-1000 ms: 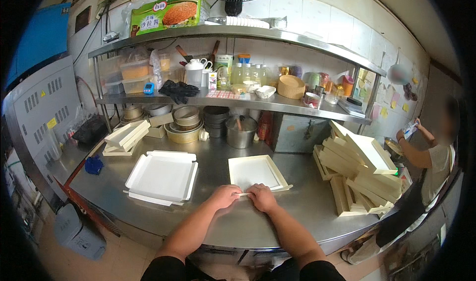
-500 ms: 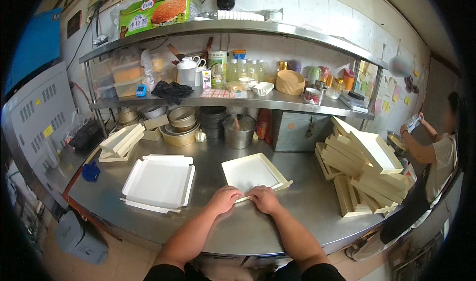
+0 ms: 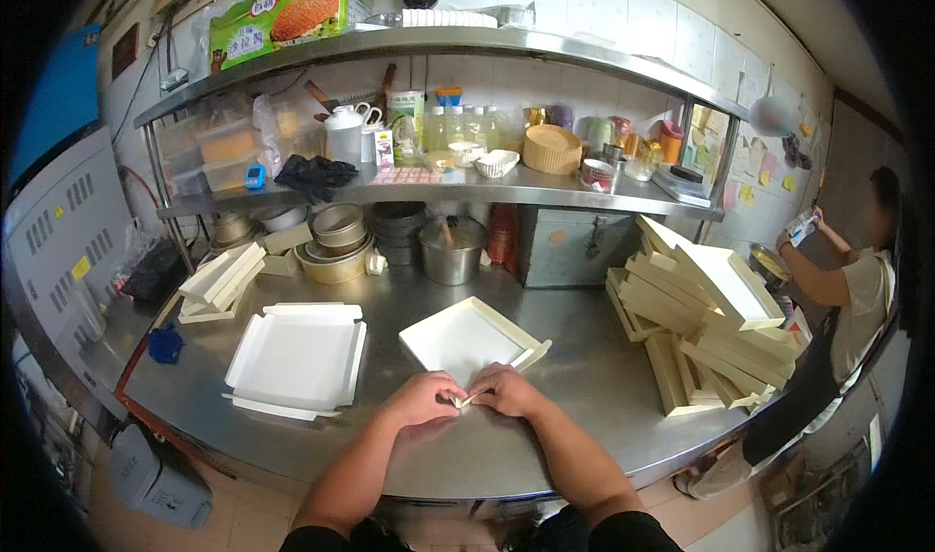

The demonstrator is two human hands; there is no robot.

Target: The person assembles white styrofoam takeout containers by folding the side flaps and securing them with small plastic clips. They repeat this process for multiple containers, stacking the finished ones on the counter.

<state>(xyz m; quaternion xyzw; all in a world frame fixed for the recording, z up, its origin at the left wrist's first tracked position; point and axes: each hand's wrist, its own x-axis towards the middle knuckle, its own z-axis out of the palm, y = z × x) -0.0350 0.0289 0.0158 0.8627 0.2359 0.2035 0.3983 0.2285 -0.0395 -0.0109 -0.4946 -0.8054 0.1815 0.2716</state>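
A partly folded cream cardboard box [image 3: 470,336] lies tilted on the steel table, white inside, with its far walls standing up. At its near corner my left hand [image 3: 427,398] is closed, the fingers pinching a flap. Close beside it, my right hand [image 3: 504,390] has its fingers closed on the same near edge. The fingertips partly hide the corner. To the left lies a stack of flat white box blanks [image 3: 297,357], their side flaps spread outward.
Folded cardboard boxes [image 3: 706,323] are piled loosely at the right, next to a grey metal case [image 3: 575,248]. More boxes [image 3: 222,281] stand at the left, near a blue object [image 3: 166,344]. Pans and a steel pot [image 3: 452,252] sit beneath the shelf [image 3: 409,193]. Another person [image 3: 847,299] stands at far right.
The view has shifted slightly. Both hands still work at the box's near edge, now closer together at its corner, and the box has turned a little.
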